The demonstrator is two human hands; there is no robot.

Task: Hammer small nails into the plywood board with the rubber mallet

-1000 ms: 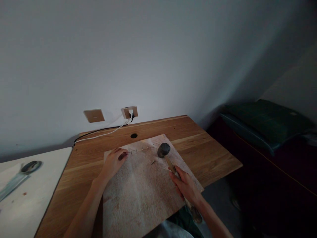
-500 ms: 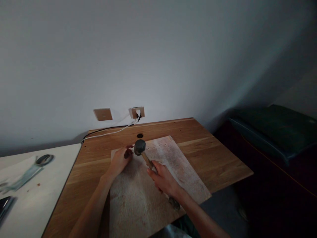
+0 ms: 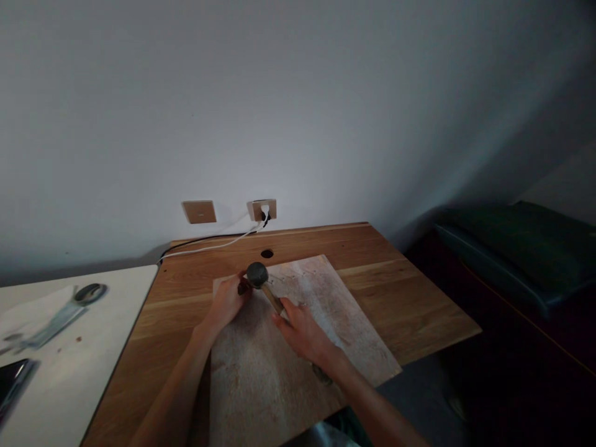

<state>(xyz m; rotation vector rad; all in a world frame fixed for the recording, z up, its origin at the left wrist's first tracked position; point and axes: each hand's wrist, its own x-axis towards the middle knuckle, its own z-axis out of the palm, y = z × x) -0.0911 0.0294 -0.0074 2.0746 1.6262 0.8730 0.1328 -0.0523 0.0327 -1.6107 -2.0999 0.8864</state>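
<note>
My right hand (image 3: pixel 305 332) is wrapped round the wooden handle of a mallet (image 3: pixel 257 275) with a dark, round head. That head is right beside the fingertips of my left hand (image 3: pixel 230 298), over the far left part of a worn wooden board (image 3: pixel 261 372). The left fingers are curled together, and whatever they pinch is hidden behind the mallet head and too small to make out. Just right of the mallet head, several small nail-like bits (image 3: pixel 283 279) show in a row along the board's far edge.
The board lies on a brown wooden table (image 3: pixel 382 292) against a wall with a socket (image 3: pixel 264 211) and cables (image 3: pixel 209 247). On the white table (image 3: pixel 102 323) at left are a roll of tape (image 3: pixel 90 293) and a phone-like dark device (image 3: pixel 13 382). A dark green cushioned seat (image 3: pixel 516 248) stands at right.
The mallet head has shifted a little left, closer to my left fingertips. My left hand stays at the board's far left, and the whole view has turned slightly.
</note>
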